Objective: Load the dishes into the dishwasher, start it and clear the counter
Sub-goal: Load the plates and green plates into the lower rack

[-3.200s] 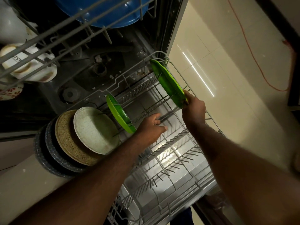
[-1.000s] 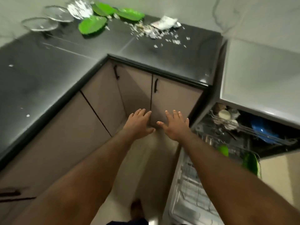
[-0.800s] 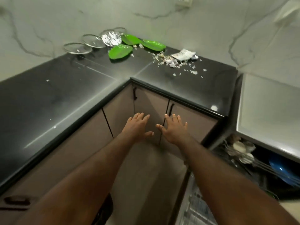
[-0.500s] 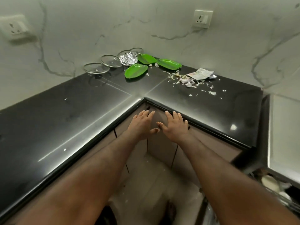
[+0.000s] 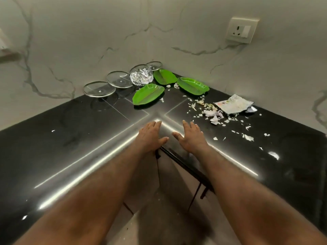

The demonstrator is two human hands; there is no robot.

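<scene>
Half a second on, the left hand [image 5: 150, 137] and right hand [image 5: 191, 137] are hovering over the inner corner of the black counter [image 5: 70, 138] rather than in front of the cabinet doors [image 5: 169, 183], which are now showing at lower centre between the forearms. Both hands are lying side by side, palms down, fingers straight and spread, holding nothing. Beyond them, right of centre, torn paper scraps [image 5: 212, 114] and a crumpled wrapper [image 5: 233, 104] are littering the counter. Farther back, in the corner against the marble wall, three green leaf-shaped plates [image 5: 147, 94] are lying flat beside a foil ball [image 5: 141, 76], with a row of glass lids [image 5: 99, 88] running off leftward. At upper right a wall socket [image 5: 242, 30] is showing.
</scene>
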